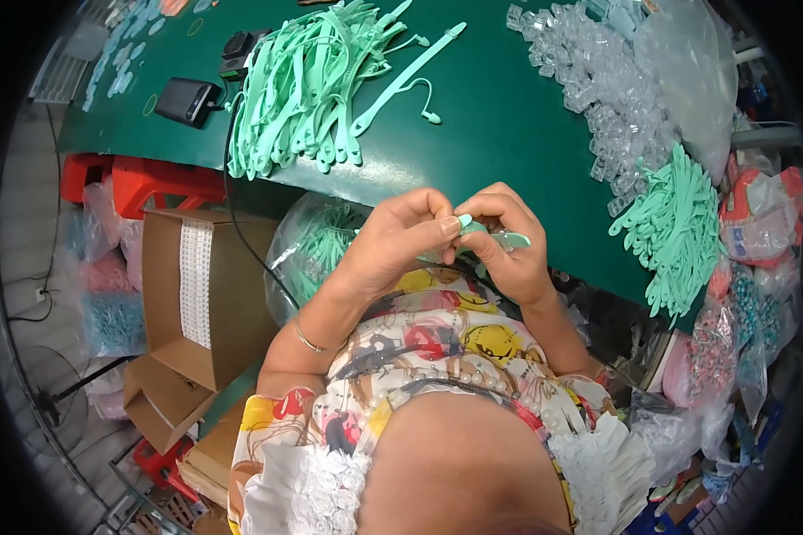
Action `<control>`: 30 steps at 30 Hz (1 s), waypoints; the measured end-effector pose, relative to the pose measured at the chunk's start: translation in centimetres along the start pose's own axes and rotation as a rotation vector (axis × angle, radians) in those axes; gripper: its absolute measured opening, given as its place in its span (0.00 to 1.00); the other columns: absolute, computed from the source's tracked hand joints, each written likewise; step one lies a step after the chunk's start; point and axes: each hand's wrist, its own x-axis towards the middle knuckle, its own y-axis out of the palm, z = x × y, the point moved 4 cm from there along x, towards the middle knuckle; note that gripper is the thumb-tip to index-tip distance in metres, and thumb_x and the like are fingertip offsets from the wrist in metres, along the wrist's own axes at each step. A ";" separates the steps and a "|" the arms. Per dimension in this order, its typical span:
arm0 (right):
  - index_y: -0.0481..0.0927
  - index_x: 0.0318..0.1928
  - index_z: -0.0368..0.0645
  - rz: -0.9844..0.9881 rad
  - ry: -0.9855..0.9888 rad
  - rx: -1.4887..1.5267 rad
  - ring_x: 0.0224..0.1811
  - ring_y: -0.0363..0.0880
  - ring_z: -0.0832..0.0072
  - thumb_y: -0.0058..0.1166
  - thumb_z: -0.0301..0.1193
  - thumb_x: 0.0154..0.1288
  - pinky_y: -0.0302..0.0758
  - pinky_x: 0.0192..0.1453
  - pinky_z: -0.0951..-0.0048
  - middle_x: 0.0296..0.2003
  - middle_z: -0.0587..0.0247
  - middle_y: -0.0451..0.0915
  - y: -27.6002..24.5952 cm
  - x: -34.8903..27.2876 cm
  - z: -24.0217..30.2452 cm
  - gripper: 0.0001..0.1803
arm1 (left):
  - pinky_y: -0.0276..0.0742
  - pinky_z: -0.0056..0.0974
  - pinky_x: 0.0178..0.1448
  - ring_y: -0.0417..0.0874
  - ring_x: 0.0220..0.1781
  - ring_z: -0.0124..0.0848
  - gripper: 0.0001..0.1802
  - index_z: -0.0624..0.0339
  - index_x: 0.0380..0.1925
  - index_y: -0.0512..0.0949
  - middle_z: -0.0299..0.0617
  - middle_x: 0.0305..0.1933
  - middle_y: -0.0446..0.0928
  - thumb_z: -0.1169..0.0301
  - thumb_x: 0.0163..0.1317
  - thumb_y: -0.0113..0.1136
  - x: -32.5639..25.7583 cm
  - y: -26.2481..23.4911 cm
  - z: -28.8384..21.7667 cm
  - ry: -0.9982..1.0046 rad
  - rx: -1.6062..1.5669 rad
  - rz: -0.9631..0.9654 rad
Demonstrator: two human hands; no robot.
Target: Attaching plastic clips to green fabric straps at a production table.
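Close to my chest, at the table's front edge, both my hands meet around a small mint-green plastic strap [516,240]. My left hand [393,239] pinches at one end of it with thumb and forefinger. The fingers of my right hand [512,234] are closed round its other part, and a rounded tip sticks out past the thumb. Most of the strap is hidden by my fingers. Beyond my hands lies a large heap of mint-green straps with thin side tails [303,98]. One single strap [410,78] rests just right of that heap.
On the green table [500,116], transparent plastic clips [598,89] and slimmer green pieces [674,232] are piled at right. A black device [187,101] with a cable sits at left. Below are an open cardboard box [165,303], a plastic bag of green pieces [326,241] and red stools [165,183].
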 end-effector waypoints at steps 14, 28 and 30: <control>0.76 0.37 0.37 0.028 -0.038 0.008 0.33 0.71 0.76 0.58 0.29 0.55 0.71 0.35 0.78 0.33 0.60 0.69 0.5 0.2 0.0 0.11 | 0.68 0.27 0.34 0.72 0.28 0.23 0.09 0.66 0.29 0.74 0.40 0.28 0.76 0.70 0.59 0.48 -0.8 -0.8 0.2 -0.035 0.034 -0.038; 0.77 0.40 0.38 0.029 -0.261 -0.338 0.31 0.71 0.72 0.54 0.24 0.54 0.69 0.33 0.77 0.32 0.60 0.69 -0.2 1.1 1.6 0.11 | 0.68 0.26 0.35 0.71 0.30 0.22 0.12 0.64 0.34 0.74 0.37 0.31 0.75 0.65 0.60 0.51 -0.9 -1.3 0.5 -0.027 0.010 0.027; 0.77 0.40 0.39 -0.067 -0.296 -0.430 0.30 0.71 0.73 0.54 0.23 0.54 0.69 0.32 0.77 0.31 0.60 0.69 -1.1 1.0 2.5 0.11 | 0.67 0.26 0.36 0.71 0.30 0.21 0.12 0.64 0.34 0.74 0.37 0.31 0.76 0.65 0.60 0.51 -0.9 -1.3 0.4 -0.020 0.005 0.005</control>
